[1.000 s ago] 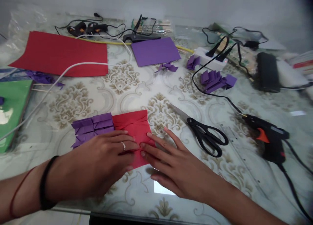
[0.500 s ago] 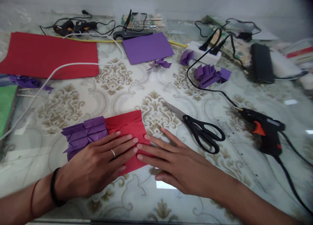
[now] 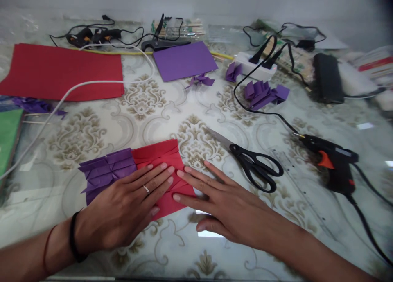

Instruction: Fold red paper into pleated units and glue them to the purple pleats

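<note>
A red sheet of paper (image 3: pixel 162 151) with creases lies in front of me, beside a folded purple paper piece (image 3: pixel 107 167) on its left. My left hand (image 3: pixel 123 204) lies flat with fingers stretched across the red paper, its palm covering part of the purple piece. From the right, my right hand (image 3: pixel 221 200) rests its spread fingertips on the red paper's right edge. Neither hand grips anything. Black-handled scissors (image 3: pixel 254 161) lie just beyond the right hand, blades pointing away to the left. How the purple and red papers meet under the left hand is hidden.
Red sheets (image 3: pixel 64 71) and a purple sheet (image 3: pixel 186 61) lie farther back. Folded purple pieces (image 3: pixel 264 94) sit near a white power strip (image 3: pixel 254 67). A corded glue gun (image 3: pixel 333 163) and a clear ruler (image 3: pixel 302 192) are at right. A white cable (image 3: pixel 82 84) crosses the left.
Both hands stay on the red paper. The left fingers have shifted slightly to the right, and the right fingertips have moved a little up along the paper's edge.
</note>
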The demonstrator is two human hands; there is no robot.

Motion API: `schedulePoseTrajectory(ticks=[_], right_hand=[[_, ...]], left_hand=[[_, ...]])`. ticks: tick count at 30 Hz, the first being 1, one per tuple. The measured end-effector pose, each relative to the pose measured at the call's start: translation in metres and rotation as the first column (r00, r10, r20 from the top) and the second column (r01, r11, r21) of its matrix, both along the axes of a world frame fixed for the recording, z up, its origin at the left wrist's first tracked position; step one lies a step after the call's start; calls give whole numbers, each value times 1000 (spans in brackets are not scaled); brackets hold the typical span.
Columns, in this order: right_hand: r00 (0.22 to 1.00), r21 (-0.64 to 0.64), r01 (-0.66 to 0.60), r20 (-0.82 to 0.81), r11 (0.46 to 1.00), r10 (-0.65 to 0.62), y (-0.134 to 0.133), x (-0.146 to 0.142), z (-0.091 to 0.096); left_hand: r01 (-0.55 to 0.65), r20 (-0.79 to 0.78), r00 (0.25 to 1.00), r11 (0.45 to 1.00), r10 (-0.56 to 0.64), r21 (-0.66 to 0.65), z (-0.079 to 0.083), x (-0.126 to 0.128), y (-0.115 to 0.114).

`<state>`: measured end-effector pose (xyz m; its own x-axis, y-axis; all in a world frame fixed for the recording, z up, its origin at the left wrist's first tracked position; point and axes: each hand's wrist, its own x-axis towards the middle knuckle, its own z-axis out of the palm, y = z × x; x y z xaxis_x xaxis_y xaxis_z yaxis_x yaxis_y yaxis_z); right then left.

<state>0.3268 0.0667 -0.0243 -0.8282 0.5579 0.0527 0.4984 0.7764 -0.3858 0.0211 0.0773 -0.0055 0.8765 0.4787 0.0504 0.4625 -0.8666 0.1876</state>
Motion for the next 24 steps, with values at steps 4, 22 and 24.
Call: schedulePoseTrajectory(ticks=[4, 22, 24], right_hand=[[1000, -7, 11, 25, 1000, -10, -3, -1, 3], [998, 14, 4, 56, 1000, -5, -19, -13, 10], [999, 8, 8, 38, 1000, -8, -20, -13, 9]], left_hand=[[2, -29, 1000, 1000, -2, -9, 1, -1, 1], [-110, 38, 993, 994, 109, 12, 27, 14, 27], [-128, -12, 992, 992, 128, 14, 20, 19, 26]])
